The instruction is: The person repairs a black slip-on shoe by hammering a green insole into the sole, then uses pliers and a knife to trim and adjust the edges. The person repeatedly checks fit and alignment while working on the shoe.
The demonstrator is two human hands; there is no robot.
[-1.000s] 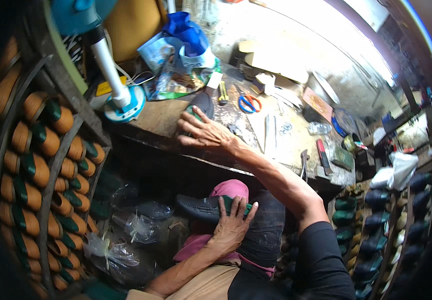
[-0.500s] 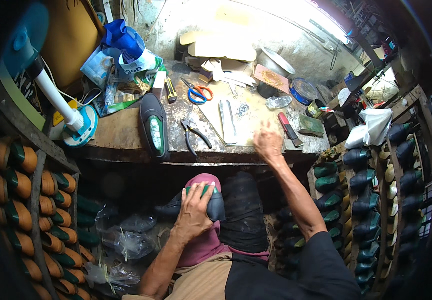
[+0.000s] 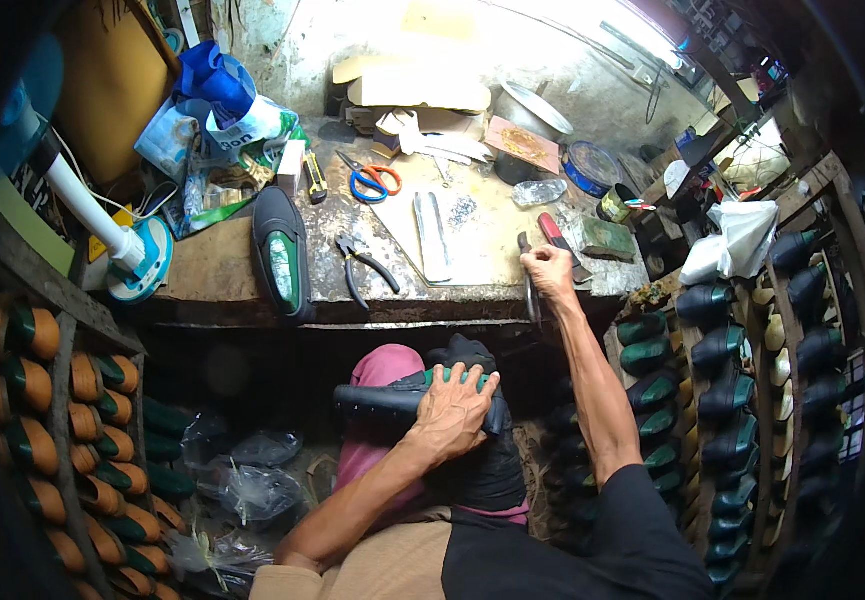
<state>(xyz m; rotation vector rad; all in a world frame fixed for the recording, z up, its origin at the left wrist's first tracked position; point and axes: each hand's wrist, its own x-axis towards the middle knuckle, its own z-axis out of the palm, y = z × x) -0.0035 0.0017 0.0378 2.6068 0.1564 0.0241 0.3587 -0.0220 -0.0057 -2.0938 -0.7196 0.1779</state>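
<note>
Across my knees lies a black shoe [image 3: 383, 400] with a green patch on its upper. My left hand [image 3: 453, 412] presses over it, fingers wrapped across the green part and hiding much of it. At the bench's front edge my right hand [image 3: 550, 272] grips a slim dark tool [image 3: 528, 250]; its exact kind cannot be made out. Close beside that hand lies a red-handled knife [image 3: 557, 236]. A second black shoe with a green panel [image 3: 281, 262] stands on the bench at the left, next to black-handled pliers [image 3: 365, 268].
Orange-and-blue scissors [image 3: 373, 180], a yellow cutter [image 3: 315, 180], a metal strip [image 3: 433, 238] and a green block [image 3: 608, 238] lie on the bench [image 3: 203, 265]. Racks of orange shoes [image 3: 38, 445] stand left, dark shoes [image 3: 718, 400] right. A white-stemmed fan [image 3: 93, 205] stands at the left corner.
My left hand and the shoe have shifted right over both knees, and the shoe has turned. My right hand now has a dark tool in it. The whole view has shifted slightly.
</note>
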